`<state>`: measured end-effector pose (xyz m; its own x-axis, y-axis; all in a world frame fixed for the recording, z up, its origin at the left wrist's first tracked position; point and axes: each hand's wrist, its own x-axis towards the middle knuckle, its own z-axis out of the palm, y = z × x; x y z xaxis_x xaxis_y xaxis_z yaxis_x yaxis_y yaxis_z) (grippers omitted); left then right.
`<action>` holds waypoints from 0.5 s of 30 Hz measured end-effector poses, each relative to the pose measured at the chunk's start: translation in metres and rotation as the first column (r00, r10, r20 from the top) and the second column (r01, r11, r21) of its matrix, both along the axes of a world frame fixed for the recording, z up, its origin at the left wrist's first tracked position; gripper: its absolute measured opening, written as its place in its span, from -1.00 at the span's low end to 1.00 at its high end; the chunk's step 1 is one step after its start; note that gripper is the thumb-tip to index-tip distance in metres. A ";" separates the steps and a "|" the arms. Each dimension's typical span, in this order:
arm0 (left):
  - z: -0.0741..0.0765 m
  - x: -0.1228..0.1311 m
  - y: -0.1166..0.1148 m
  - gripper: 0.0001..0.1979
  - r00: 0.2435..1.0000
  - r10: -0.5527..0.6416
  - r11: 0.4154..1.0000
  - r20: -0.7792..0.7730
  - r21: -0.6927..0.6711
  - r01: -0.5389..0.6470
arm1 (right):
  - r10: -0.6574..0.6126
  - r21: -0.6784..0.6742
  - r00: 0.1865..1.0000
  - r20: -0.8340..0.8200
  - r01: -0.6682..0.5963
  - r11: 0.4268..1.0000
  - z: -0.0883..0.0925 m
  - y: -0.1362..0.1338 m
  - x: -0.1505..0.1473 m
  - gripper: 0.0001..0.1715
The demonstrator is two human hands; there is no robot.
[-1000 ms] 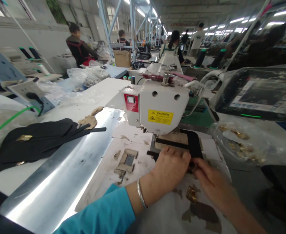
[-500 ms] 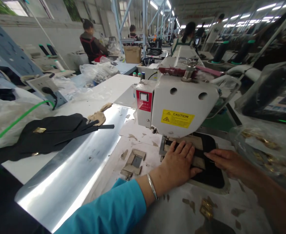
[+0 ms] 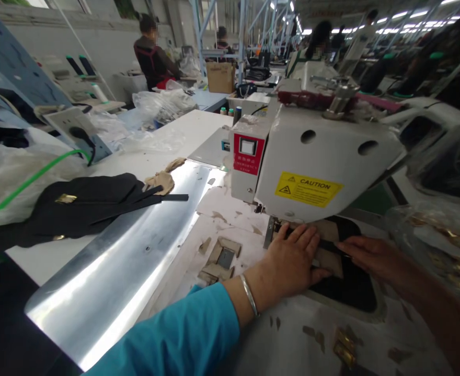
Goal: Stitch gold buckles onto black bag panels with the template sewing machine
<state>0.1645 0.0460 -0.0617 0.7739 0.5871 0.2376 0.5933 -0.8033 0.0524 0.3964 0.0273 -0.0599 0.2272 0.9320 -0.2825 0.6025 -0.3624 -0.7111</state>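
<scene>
A: Where's the black piece now?
B: Flat on the tabletop under the sewing head, at about 5 o'clock from the caution label. A second ago both hands were bunched at its near edge; now they've slid forward with it, toward the needle.

A: And the fingers?
B: The left hand lies flat, fingers spread and pressing the tan strip down on the piece. The right hand rests at 3 o'clock, fingers stretched out on the strip, gripping nothing.

A: So it looks positioned rather than carried?
B: I'd judge so: seated under the head.

A: Room to move?
B: Tight at 12 o'clock, where the head overhangs the knuckles. Brass clips lie at 6 o'clock, a plastic bag at 3. Open toward 9: the steel plate, then the black bag.
</scene>
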 end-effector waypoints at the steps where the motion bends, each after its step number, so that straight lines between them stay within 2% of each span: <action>1: -0.001 0.001 0.001 -0.30 1.000 0.002 1.000 0.007 0.001 -0.002 | -0.015 -0.017 1.000 -0.018 0.015 1.000 0.001 0.000 -0.001 -0.21; 5: 0.000 0.001 -0.005 -0.30 1.000 0.025 1.000 0.020 -0.002 -0.025 | -0.041 -0.088 0.996 -0.076 0.034 0.996 0.010 -0.002 -0.008 -0.20; 8: 0.002 -0.005 -0.015 -0.21 0.993 0.113 0.993 -0.024 -0.040 -0.113 | -0.041 -0.116 0.995 -0.087 0.031 0.993 0.015 -0.002 -0.010 -0.23; 11: 0.003 -0.015 -0.023 -0.12 0.976 0.208 0.976 -0.065 -0.053 -0.211 | -0.044 -0.123 0.993 -0.106 0.030 0.992 0.012 -0.001 -0.008 -0.23; 15: 0.004 -0.020 -0.024 -0.12 0.973 0.216 0.974 -0.080 -0.051 -0.220 | -0.044 -0.134 0.995 -0.094 0.031 0.991 0.008 0.002 -0.006 -0.22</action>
